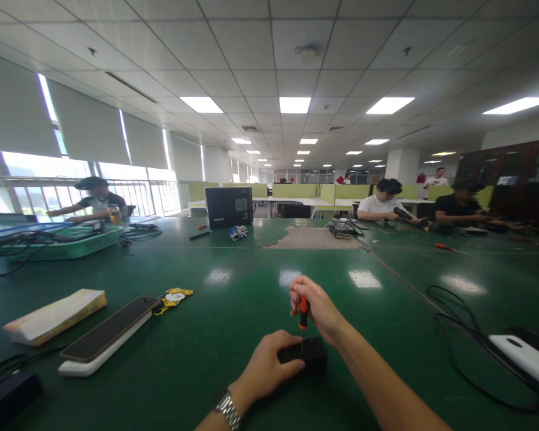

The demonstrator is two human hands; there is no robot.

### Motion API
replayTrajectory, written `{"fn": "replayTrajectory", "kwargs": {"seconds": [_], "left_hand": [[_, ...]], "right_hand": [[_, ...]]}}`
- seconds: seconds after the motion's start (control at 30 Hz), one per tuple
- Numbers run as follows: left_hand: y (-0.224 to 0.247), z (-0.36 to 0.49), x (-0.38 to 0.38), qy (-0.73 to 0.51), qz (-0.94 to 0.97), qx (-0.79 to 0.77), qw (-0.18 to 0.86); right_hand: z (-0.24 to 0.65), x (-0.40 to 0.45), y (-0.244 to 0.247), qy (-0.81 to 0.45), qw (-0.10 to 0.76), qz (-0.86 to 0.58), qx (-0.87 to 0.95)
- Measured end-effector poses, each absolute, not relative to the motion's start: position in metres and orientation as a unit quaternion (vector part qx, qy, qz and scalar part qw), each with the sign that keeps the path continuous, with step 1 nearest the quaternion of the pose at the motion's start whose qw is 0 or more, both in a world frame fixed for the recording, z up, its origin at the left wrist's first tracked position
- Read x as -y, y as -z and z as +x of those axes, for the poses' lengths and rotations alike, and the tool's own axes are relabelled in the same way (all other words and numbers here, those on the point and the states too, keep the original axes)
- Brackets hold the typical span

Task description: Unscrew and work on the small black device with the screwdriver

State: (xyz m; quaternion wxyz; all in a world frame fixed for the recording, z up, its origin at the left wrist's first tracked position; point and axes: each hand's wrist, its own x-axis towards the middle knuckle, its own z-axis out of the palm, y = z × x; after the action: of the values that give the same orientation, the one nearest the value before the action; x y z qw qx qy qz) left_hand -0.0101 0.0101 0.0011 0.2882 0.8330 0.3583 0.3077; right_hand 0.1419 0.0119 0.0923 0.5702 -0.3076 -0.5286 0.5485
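A small black box [315,355] lies on the green table [233,281], close in front of me. My left hand [269,363], with a metal watch on its wrist, grips the box from the left, thumb on the near side and fingers on the far side. Above it, my right hand [313,300] is closed round the handle of a red and black screwdriver [303,314]. The screwdriver stands nearly upright, its shaft reaching down to the top of the box; the tip's exact contact is too small to tell.
To the left are a phone [112,328] on a white object, a paper stack [56,314] and a green basket [78,244]. A black cable [458,374] loops at right beside a white device [525,359]. Farther back stands a black computer case [229,208]; several people sit around.
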Motion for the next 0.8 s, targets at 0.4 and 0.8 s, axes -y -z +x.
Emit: {"fn": "replayTrajectory", "kwargs": {"seconds": [0.4, 0.8], "left_hand": [[-0.0013, -0.01, -0.0102, -0.31, 0.834, -0.356, 0.286], [-0.0002, -0.0108, -0.0103, -0.311, 0.829, -0.362, 0.291]], "right_hand": [[0.1454, -0.0149, -0.0901, -0.532, 0.563, -0.314, 0.55], [0.1452, -0.0096, -0.0922, -0.546, 0.555, -0.279, 0.562]]}}
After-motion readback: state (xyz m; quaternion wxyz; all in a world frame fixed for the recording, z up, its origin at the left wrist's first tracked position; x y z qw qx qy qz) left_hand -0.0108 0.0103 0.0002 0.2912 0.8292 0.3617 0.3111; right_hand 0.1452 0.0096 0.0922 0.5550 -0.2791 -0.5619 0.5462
